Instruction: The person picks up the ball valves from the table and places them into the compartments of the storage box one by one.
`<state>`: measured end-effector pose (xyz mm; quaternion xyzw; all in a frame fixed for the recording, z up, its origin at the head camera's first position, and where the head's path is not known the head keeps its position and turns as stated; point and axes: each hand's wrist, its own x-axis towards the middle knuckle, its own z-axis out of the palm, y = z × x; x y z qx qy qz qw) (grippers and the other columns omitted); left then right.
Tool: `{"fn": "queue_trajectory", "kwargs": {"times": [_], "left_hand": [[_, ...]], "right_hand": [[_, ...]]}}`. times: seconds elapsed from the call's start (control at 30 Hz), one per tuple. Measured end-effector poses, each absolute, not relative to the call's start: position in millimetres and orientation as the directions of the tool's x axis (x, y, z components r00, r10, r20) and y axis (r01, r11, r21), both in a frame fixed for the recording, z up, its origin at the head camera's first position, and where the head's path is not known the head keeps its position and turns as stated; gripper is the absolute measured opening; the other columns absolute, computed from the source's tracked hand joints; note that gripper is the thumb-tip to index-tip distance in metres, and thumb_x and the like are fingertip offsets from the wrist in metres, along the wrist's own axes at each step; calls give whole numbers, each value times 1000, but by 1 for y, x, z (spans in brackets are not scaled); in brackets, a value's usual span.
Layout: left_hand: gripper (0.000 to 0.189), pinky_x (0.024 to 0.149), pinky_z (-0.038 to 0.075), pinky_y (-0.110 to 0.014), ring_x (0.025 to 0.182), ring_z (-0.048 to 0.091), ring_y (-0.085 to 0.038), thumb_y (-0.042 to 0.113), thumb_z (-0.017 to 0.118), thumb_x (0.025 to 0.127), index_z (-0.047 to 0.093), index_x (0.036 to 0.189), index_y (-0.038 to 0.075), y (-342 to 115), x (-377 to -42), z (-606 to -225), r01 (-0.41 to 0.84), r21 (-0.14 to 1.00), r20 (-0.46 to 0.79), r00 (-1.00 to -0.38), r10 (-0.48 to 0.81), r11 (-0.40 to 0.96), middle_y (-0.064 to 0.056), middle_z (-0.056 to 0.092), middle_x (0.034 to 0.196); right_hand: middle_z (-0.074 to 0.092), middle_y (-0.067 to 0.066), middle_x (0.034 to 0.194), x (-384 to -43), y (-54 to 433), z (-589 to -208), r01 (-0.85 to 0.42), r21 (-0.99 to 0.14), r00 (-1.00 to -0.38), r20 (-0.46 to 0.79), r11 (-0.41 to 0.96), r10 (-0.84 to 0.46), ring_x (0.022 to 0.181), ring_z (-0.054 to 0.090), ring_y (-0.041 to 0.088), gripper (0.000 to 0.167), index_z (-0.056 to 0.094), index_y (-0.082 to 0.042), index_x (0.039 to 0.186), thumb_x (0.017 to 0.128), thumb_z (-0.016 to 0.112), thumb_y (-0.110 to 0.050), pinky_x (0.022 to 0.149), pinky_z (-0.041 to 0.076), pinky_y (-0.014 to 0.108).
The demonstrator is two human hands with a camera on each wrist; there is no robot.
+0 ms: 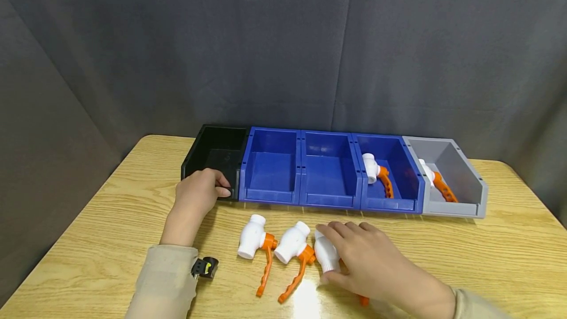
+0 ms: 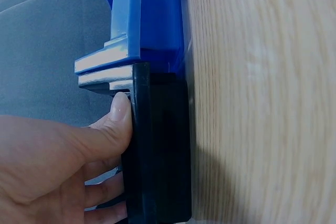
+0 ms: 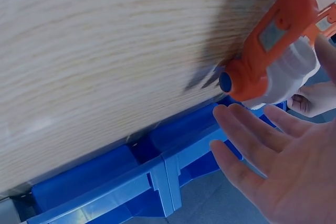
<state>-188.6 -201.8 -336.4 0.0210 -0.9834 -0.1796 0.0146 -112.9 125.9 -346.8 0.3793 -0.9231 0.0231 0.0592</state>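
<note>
My left hand (image 1: 201, 191) is at the front of the black bin (image 1: 221, 134), its thumb (image 2: 121, 109) on the front lip and its fingers bent against the wall. My right hand (image 1: 367, 260) reaches over a white ball valve (image 1: 327, 255) with an orange handle (image 3: 273, 40). The fingers are spread around the valve, the thumb beside its near end in the head view, and the hand covers most of the handle. Left of it on the table lie two similar valves, a middle one (image 1: 292, 242) and a left one (image 1: 252, 238).
Right of the black bin, three blue bins and a grey bin (image 1: 460, 174) continue the row. The rightmost blue bin (image 1: 398, 205) holds one valve (image 1: 371, 169), the grey bin another (image 1: 443, 188). A dark curtain (image 1: 283, 43) hangs behind the wooden table (image 1: 110, 245).
</note>
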Motion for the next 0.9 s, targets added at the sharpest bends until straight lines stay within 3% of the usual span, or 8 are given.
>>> {"fn": "queue_trajectory", "kwargs": {"times": [0.9], "left_hand": [[13, 76, 49, -51, 93, 66, -33, 21, 73, 89, 75, 96, 10, -202, -188, -337, -40, 362, 18, -999, -50, 931, -10, 73, 98]], "right_hand": [[65, 8, 120, -119, 122, -355, -687, -56, -727, 75, 725, -683, 106, 64, 25, 87, 52, -6, 138, 71, 83, -53, 84, 52, 48]]}}
